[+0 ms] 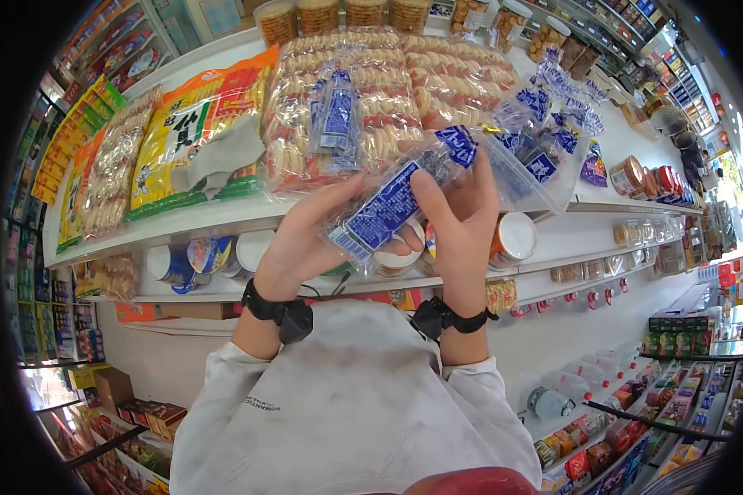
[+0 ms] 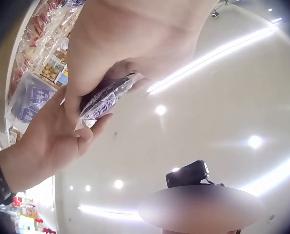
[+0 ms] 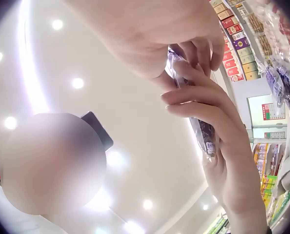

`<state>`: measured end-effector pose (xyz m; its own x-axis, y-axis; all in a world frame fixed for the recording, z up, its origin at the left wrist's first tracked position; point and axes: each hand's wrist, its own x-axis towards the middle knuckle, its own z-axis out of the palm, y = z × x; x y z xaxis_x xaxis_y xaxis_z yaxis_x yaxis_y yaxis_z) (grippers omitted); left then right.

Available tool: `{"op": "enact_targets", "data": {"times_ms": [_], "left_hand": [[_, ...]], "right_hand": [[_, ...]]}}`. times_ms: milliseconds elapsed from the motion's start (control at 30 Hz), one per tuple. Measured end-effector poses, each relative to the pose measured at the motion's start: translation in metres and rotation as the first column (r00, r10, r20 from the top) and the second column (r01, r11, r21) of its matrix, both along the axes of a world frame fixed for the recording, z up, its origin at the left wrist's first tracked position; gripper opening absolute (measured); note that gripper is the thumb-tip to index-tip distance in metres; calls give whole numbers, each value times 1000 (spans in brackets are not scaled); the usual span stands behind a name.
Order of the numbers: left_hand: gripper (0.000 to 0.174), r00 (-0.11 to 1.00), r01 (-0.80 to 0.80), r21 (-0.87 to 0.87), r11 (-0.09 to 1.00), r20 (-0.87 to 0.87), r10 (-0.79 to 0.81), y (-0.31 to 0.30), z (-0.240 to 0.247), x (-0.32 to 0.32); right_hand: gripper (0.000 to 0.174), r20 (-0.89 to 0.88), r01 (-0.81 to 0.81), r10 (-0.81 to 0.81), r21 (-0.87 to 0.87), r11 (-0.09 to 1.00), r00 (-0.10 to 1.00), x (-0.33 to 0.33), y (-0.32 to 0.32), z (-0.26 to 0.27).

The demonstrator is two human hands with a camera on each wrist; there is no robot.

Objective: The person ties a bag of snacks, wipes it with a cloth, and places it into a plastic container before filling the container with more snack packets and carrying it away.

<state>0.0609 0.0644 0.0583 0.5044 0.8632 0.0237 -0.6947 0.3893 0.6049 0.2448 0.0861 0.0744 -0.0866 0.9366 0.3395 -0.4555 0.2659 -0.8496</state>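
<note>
Both hands hold a clear plastic packet [image 1: 385,206] with a blue printed label and dark contents, tilted in front of the shelf. The left hand [image 1: 301,235] grips its lower end, some fingertips showing beneath. At the upper end, the right hand [image 1: 464,219] lays its thumb along the label's edge, with fingers behind. From the right wrist view, the packet [image 3: 203,131] appears edge-on between the hands. A similar blue-labelled packet [image 1: 337,115] lies on bagged round biscuits [image 1: 289,157]. To the right, a clear plastic bin [image 1: 510,183] holds several blue-labelled packets.
A grey cloth [image 1: 223,157] lies across a yellow snack bag [image 1: 161,157] on the left. Biscuit jars [image 1: 318,15] line the back. Round-lidded tubs [image 1: 516,235] stand on the shelf below. Large plastic bottles [image 1: 553,402] lie low at the right.
</note>
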Motion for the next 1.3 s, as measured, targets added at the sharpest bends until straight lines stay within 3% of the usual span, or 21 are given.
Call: {"op": "enact_targets", "data": {"times_ms": [100,167,200,233,300,400,500,533,600,667,700,800,900,933,1033,1133,1267,1300], "left_hand": [[55,849,-80,424,902,-446,285,-15,9,8],[48,925,-166,291,942,-285,251,-7,6,13],[51,704,-195,543,817,-503,502,-9,8,17],[61,619,-224,682,696,-452,642,-6,7,26],[74,346,147,925,350,-380,858,1,24,33],[80,375,314,929,195,-310,874,10,43,64],[77,495,246,946,209,-308,812,25,55,97],[70,499,206,954,216,-292,816,30,58,109],[65,488,284,942,181,-304,818,46,55,122],[51,488,301,934,193,-325,810,59,50,138],[48,486,327,938,114,-270,831,66,49,146],[33,486,388,916,-101,-110,867,91,55,169],[27,516,428,877,-217,-40,856,119,42,183],[26,481,437,875,-208,-32,876,121,35,183],[25,406,434,881,-188,-5,914,125,25,186],[22,374,375,917,-140,-11,927,123,18,189],[21,349,340,934,-110,-16,937,130,15,194],[21,350,341,935,-97,-31,936,129,14,193]], "right_hand": [[62,94,94,-91,-28,995,991,9,-13,3],[70,191,216,-228,84,973,955,16,-22,-1],[74,218,297,-330,171,939,918,22,-20,-3],[83,239,224,-269,199,954,933,35,-20,-6],[75,147,151,-175,160,975,973,43,-28,5],[61,299,320,-340,115,940,892,63,-30,26],[39,53,534,-539,85,841,841,82,-31,36],[36,-13,652,-657,146,744,754,88,-32,42],[31,-168,832,-822,239,502,544,99,-30,56],[34,-192,895,-894,286,343,404,119,-17,63],[36,-200,915,-922,305,264,332,126,-11,65],[40,-87,891,-932,335,305,352,138,1,76],[39,125,881,-949,353,316,290,150,23,66],[40,162,874,-960,399,277,230,153,31,61],[42,242,841,-950,455,292,199,168,44,52],[47,441,787,-868,439,433,231,178,54,46],[49,480,744,-862,515,426,162,162,54,52],[49,541,693,-838,581,426,62,167,59,47]]}}
